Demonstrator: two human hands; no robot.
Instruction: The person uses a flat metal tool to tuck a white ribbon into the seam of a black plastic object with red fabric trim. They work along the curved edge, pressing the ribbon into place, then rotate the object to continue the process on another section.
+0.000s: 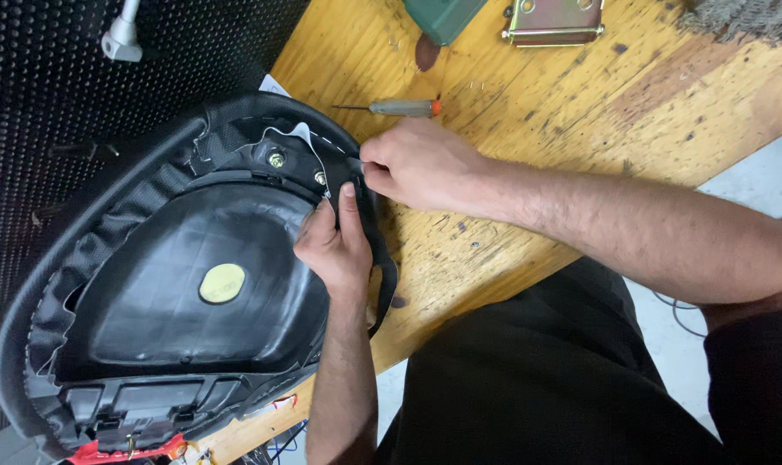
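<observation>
A: Identify the largest item in view.

B: A wooden workbench (580, 120). Upside down on its left part lies a black seat (163, 284), with the moulded plastic base facing up and a round yellow sticker (222, 283) near the centre of the base.

A: Describe the seat cover.

B: A black vinyl cover (107, 232) wraps over the rim of the base. At the upper right edge, the cover is loose and folded back, exposing two bolts (276, 159) on the base.

A: State the position of the left hand.

B: The left hand (332, 245) rests on the right side of the base, fingers closed narrow, pressing and pinching the cover edge beside the bolts.

A: State the position of the right hand.

B: The right hand (417, 164) is just above the left, at the seat rim. Thumb and forefinger are closed tight on the cover edge. Whether a small tool is held there cannot be determined.

A: List the smaller items.

B: A screwdriver with an orange-tipped handle (404, 108) lies on the bench just beyond the right hand. A brass-coloured metal bracket (553, 21) and a green object (443, 17) lie at the far edge.
</observation>
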